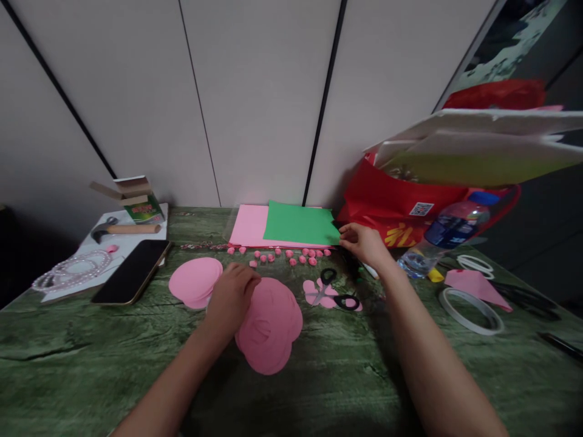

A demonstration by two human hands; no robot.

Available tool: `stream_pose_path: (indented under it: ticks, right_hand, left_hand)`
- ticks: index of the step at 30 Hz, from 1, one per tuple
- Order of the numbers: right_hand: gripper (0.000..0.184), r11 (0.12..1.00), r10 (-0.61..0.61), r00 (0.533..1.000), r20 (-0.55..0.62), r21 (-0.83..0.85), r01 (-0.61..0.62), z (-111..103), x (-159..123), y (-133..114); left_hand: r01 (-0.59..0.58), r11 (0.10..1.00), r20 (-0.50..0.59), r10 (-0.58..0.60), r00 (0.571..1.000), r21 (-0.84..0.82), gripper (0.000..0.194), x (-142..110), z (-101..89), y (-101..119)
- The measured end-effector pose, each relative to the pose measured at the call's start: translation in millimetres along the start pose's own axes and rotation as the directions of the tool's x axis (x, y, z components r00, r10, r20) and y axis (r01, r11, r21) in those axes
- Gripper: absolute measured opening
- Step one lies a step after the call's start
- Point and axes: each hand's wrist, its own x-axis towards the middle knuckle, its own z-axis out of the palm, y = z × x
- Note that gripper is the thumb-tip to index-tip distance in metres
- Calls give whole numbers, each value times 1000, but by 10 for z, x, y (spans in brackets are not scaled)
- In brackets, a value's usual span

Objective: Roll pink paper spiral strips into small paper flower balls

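So, both hands are stretched out over the green worktop (pixel 341 388). The left hand (pixel 231 296) is held with its fingers curled in, right at the left edge of a pile of overlapping pink paper circles (pixel 273 340); whether any paper is actually gripped can't be told, since the fingertips are hidden. A second, smaller stack of pink circles (pixel 195 281) is seen just to the left of that hand.

The right hand (pixel 364 244) is placed at the right edge of the green sheet (pixel 298 224), fingers bent and kept close together. Whether the sheet is pinched or just touched can't really be made out. Part of the pink sheets (pixel 247 223) is covered by the green one, all near the wall.

In front of the sheets, a bunch of little pink paper pieces (pixel 292 261) is scattered in a loose row. Black-handled scissors (pixel 325 284) are left on some pink scraps (pixel 310 291), between the circle pile and the right forearm. Off to the right, a plastic bottle (pixel 449 227) is stood in front of a red bag (pixel 401 203).
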Motion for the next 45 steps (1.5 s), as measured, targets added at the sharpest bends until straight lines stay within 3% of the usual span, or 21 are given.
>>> stream_pose_path:
  ticks: [2,4,7,10,14,17,19,25,30,36,39,45]
  right_hand:
    - [23,996,-81,995,-56,17,83,-148,-58,-205]
    - [22,982,-172,985,-23,68,174,-274,-169,-486]
    - [20,947,-318,917,241,131,294,-401,-396,-925]
    - [22,940,-338,847,410,97,328,-431,-595,-1201]
    - [33,917,-347,776,526,15,400,-391,-720,-1251]
    - [38,914,-305,790,532,-71,401,-412,-747,-1213]
    - [37,925,-266,812,519,-101,368,-462,-756,-1203]
    - [25,929,-233,824,516,-134,346,-519,-749,-1225]
    - [19,897,-224,732,643,-158,413,-353,-738,-1328]
    - [32,876,-264,730,630,-160,455,-322,-790,-1417]
    - [34,876,-269,727,631,-153,457,-314,-809,-1435]
    - [36,879,-270,678,684,-111,463,-183,-821,-1436]
  left_hand:
    - [133,988,55,-138,989,85,19,23,-61,29]
    - [232,949,112,-259,959,212,28,45,-115,38]
    - [274,918,199,-337,920,287,25,63,-170,-31]
    - [327,921,280,-377,883,210,16,58,-198,-158]
    - [325,938,467,-343,815,122,18,42,-225,-233]
    - [299,946,574,-313,757,121,22,36,-243,-196]
    - [284,952,605,-293,741,112,23,35,-248,-167]
    - [286,957,573,-262,776,50,22,33,-201,-155]
    - [65,998,561,-47,826,-11,32,-29,-139,-71]
    - [-30,998,545,-3,839,51,29,-69,-84,9]
    - [-8,1000,545,-3,838,19,20,-44,-74,25]
    - [142,984,543,-61,838,-109,10,19,-87,38]
